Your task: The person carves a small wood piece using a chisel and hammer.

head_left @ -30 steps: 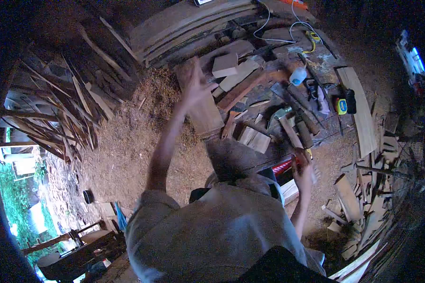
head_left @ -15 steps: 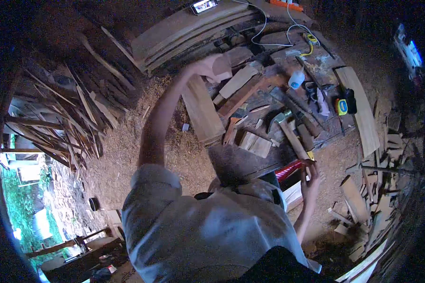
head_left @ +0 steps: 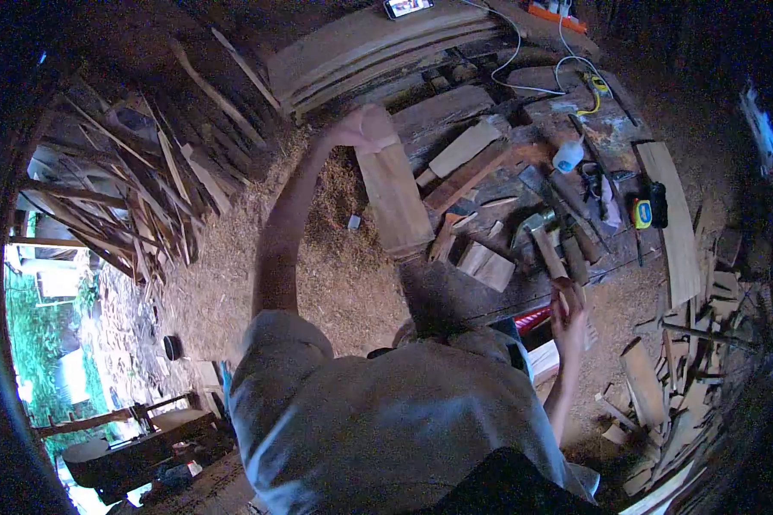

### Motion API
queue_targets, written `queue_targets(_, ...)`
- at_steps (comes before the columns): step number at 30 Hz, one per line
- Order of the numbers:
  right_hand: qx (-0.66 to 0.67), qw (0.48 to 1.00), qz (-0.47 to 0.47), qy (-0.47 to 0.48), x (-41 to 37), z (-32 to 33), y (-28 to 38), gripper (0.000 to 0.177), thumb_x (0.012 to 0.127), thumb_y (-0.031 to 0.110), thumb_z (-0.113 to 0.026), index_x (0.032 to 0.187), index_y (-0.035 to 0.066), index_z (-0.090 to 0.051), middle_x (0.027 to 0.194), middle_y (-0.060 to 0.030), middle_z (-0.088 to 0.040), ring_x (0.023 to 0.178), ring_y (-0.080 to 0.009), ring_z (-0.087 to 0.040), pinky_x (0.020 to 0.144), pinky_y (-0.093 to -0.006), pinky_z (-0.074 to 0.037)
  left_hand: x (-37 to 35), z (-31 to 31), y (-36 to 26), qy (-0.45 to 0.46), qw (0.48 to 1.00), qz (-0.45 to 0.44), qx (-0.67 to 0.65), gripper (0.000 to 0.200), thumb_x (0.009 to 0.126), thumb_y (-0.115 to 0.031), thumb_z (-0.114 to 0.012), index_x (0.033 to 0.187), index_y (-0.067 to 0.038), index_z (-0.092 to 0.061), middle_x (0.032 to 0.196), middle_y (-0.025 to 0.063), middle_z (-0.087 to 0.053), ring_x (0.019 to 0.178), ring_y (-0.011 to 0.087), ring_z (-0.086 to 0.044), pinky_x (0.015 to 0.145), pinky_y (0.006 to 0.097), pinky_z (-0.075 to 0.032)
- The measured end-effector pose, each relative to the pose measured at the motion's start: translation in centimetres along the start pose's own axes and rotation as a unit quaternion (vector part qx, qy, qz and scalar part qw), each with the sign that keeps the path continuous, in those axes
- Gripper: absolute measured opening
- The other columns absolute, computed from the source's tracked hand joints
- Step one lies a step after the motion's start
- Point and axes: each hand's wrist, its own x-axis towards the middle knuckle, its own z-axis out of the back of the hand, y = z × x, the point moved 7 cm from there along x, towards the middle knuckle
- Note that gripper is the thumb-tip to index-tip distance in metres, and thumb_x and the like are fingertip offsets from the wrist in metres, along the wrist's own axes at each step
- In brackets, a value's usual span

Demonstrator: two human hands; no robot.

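My left hand (head_left: pixel 358 131) reaches out to the far end of a pale wooden board (head_left: pixel 392 202), its fingers closed on a small wooden block (head_left: pixel 379 127) that overlaps that end of the board. On the right, my right hand (head_left: pixel 569 316) is wrapped round the lower end of a hammer (head_left: pixel 545 246). The hammer's metal head lies over the bench (head_left: pixel 438 296), near several tool handles. Between the hands, a short wood block (head_left: pixel 487 266) rests by the bench's near edge.
A white bottle (head_left: pixel 568 156), a tape measure (head_left: pixel 642 214), and a reddish wood strip (head_left: pixel 472 176) lie on the bench. A phone (head_left: pixel 408 8) stands at the far side. Scrap wood (head_left: pixel 644 386) is heaped right, long sticks (head_left: pixel 137 180) left, with shavings (head_left: pixel 343 283) below.
My left hand has brought the small block left, over the board's far end. My right hand and the hammer have moved slightly up in view. The whole view has shifted a little.
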Motion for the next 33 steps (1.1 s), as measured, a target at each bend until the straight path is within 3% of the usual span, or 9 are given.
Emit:
queue_targets(2, 0.007, 1.0, 0.018, -0.017, 0.4, 0.7, 1.4, 0.028, 0.081, 0.002, -0.057, 0.109, 0.0, -0.057, 0.111, -0.0206, -0.057, 0.103, -0.0388, -0.053, 0.09, -0.0418, -0.042, 0.6, -0.6, 0.2, 0.005, 1.0, 0.007, -0.008, 0.122, 0.051, -0.045, -0.086, 0.141, 0.004, -0.02, 0.141, 0.0233, -0.034, 0.132, 0.0314, -0.032, 0.111, 0.0364, -0.024)
queue_targets(15, -0.003, 0.999, -0.04, 0.03, 0.2, -0.3, 0.5, 0.023, 0.084, 0.0, -0.053, 0.106, 0.0, -0.06, 0.109, -0.0188, -0.06, 0.102, -0.034, -0.057, 0.089, -0.0382, -0.043, 1.6, -0.8, 1.9, 0.026, 0.999, -0.01, 0.043, 0.124, 0.051, -0.045, -0.086, 0.143, 0.0, -0.016, 0.142, 0.0215, -0.032, 0.133, 0.0326, -0.031, 0.111, 0.0382, -0.025)
queue_targets(21, -0.032, 0.999, 0.015, 0.022, 0.3, -0.9, 0.9, 0.022, 0.084, 0.002, -0.055, 0.105, 0.0, -0.061, 0.107, -0.0181, -0.06, 0.102, -0.0338, -0.057, 0.091, -0.0391, -0.041, 0.7, -0.5, -0.5, 0.008, 0.997, -0.012, 0.07, 0.128, 0.048, -0.049, -0.086, 0.144, -0.005, -0.015, 0.144, 0.0211, -0.03, 0.133, 0.0323, -0.03, 0.11, 0.0398, -0.026)
queue_targets(23, -0.016, 1.0, 0.005, -0.012, 0.4, -0.6, 1.7, 0.021, 0.083, 0.002, -0.055, 0.103, 0.001, -0.061, 0.105, -0.0173, -0.06, 0.1, -0.034, -0.057, 0.09, -0.0388, -0.042, 1.2, -0.2, -4.0, -0.095, 0.99, -0.087, -0.053, 0.111, 0.058, -0.05, -0.082, 0.141, -0.004, -0.024, 0.138, 0.0232, -0.039, 0.128, 0.0332, -0.039, 0.105, 0.04, -0.033)
queue_targets(24, -0.018, 1.0, 0.005, -0.012, 0.5, -0.7, 1.6, 0.021, 0.083, 0.002, -0.055, 0.103, 0.001, -0.061, 0.105, -0.0173, -0.06, 0.1, -0.034, -0.057, 0.09, -0.0388, -0.042, 1.0, -0.3, -7.5, -0.096, 0.99, -0.088, -0.055, 0.111, 0.058, -0.05, -0.082, 0.141, -0.004, -0.024, 0.138, 0.0232, -0.039, 0.128, 0.0332, -0.039, 0.105, 0.04, -0.033)
queue_targets(26, -0.014, 1.0, -0.008, 0.014, 0.4, -1.5, 0.8, 0.023, 0.081, 0.002, -0.057, 0.103, 0.002, -0.062, 0.105, -0.0172, -0.059, 0.101, -0.0345, -0.057, 0.088, -0.0391, -0.043, 0.6, -1.2, -14.0, -0.129, 0.991, -0.024, 0.0, 0.08, 0.078, -0.043, -0.07, 0.136, 0.0, -0.034, 0.133, 0.0215, -0.044, 0.123, 0.0317, -0.044, 0.103, 0.0405, -0.037)
queue_targets(29, -0.006, 0.994, -0.041, 0.099, 0.6, -2.7, -0.1, 0.034, 0.08, 0.005, -0.059, 0.114, 0.003, -0.058, 0.123, -0.0235, -0.049, 0.116, -0.0413, -0.045, 0.099, -0.0438, -0.037, 2.7, -8.6, -15.0, -0.119, 0.991, -0.06, -0.003, 0.064, 0.081, -0.029, -0.066, 0.129, 0.004, -0.04, 0.119, 0.0277, -0.053, 0.112, 0.0364, -0.053, 0.093, 0.0394, -0.044)
queue_targets(32, -0.005, 0.997, -0.012, 0.073, 0.7, -1.7, 1.2, 0.031, 0.081, 0.004, -0.057, 0.112, 0.004, -0.059, 0.117, -0.0218, -0.054, 0.112, -0.0407, -0.048, 0.098, -0.0434, -0.038, 4.4, -13.6, -13.0, -0.059, 0.988, -0.027, -0.137, 0.059, 0.082, -0.024, -0.063, 0.128, 0.005, -0.04, 0.121, 0.0298, -0.05, 0.113, 0.0368, -0.051, 0.095, 0.0407, -0.041)
queue_targets(33, 0.021, 0.998, -0.007, 0.065, 0.7, -1.3, 1.7, 0.03, 0.081, 0.004, -0.057, 0.111, 0.004, -0.06, 0.115, -0.0211, -0.055, 0.11, -0.0404, -0.049, 0.097, -0.0433, -0.038, 4.0, -13.1, -14.2, -0.075, 0.985, -0.091, -0.127, 0.061, 0.082, -0.026, -0.064, 0.128, 0.005, -0.039, 0.122, 0.0307, -0.048, 0.113, 0.0379, -0.049, 0.096, 0.0416, -0.04)
